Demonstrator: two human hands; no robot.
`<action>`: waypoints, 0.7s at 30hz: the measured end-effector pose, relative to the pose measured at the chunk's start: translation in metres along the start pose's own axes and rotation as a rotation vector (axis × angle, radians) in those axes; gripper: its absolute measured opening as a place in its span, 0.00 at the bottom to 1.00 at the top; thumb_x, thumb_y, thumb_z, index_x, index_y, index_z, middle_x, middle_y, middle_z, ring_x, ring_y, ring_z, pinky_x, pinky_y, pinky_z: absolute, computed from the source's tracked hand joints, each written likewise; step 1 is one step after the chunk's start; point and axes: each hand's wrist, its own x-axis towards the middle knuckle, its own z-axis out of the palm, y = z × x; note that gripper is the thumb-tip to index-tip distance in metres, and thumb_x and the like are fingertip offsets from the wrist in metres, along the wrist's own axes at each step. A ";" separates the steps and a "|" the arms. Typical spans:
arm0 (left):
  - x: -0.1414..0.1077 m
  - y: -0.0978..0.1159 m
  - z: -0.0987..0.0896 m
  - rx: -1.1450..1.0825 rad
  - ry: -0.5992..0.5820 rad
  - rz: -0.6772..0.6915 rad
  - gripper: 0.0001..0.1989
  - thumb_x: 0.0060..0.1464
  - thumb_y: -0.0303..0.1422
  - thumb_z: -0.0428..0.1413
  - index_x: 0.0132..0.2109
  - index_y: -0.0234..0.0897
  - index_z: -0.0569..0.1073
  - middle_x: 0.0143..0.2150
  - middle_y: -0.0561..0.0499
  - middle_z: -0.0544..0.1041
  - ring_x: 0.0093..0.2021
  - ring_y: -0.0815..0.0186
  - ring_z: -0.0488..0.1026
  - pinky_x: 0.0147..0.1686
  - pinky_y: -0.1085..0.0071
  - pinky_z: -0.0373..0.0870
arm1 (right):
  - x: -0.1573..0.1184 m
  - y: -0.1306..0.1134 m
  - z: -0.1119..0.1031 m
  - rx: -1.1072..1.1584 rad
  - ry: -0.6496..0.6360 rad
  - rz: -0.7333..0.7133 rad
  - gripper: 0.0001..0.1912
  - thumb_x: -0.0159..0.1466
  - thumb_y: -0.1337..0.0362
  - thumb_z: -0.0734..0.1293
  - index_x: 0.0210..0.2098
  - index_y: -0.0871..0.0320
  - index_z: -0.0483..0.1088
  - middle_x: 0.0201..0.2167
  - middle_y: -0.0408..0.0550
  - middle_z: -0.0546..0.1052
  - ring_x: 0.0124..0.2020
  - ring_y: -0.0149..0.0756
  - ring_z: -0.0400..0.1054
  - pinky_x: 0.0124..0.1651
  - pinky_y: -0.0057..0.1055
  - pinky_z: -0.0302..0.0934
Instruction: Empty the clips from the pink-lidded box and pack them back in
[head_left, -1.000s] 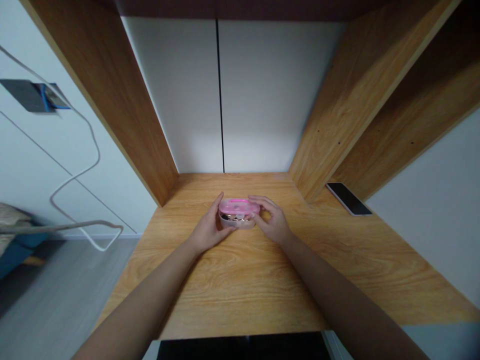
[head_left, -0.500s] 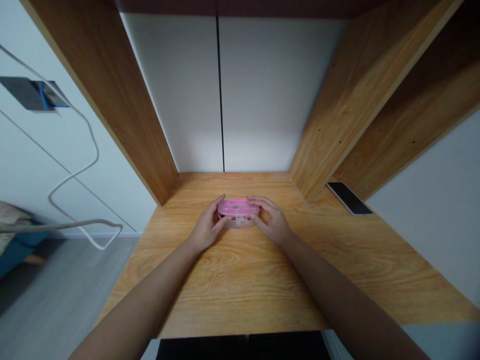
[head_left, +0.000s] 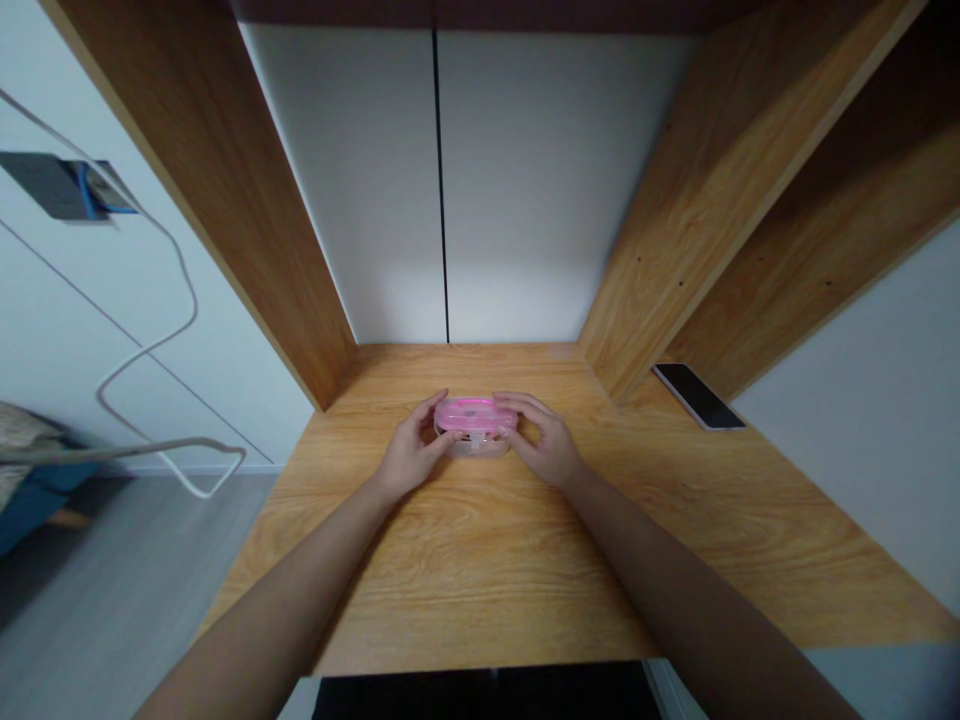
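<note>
Room view on my screen shows a built-in wooden cabinet niche (head_left: 720, 190) with a white back panel (head_left: 360, 190), divided by one thin black line. Left of it I see a pale wall (head_left: 75, 300), and lower there is a grey floor (head_left: 127, 560). A white cable (head_left: 187, 310) hangs in loops on that side, coming from a dark wall-mounted device (head_left: 52, 185) with a blue edge. Some blue and beige fabric (head_left: 22, 470) sits at the far left edge.

On the worktop (head_left: 480, 580), which has light oak grain, a black smartphone (head_left: 697, 396) lies flat near the right side panel, well apart from the hands. Toward the back middle of the worktop rests a small oval plastic box (head_left: 475, 414) with a pink lid and a clear body. Something is inside, but I cannot tell what. The left hand (head_left: 411, 450) is at its left end and the right hand (head_left: 547, 447) at its right end. The fingers (head_left: 525, 405) of both hands curve around and touch the box from two sides, not spread wide. How hard they press, I cannot tell.
</note>
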 end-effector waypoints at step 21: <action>-0.001 0.005 0.002 0.093 0.068 0.118 0.32 0.49 0.34 0.69 0.57 0.40 0.63 0.54 0.42 0.76 0.55 0.59 0.75 0.60 0.55 0.69 | -0.002 0.012 0.009 0.135 0.205 0.251 0.16 0.67 0.55 0.68 0.52 0.54 0.75 0.51 0.52 0.78 0.49 0.41 0.75 0.53 0.39 0.71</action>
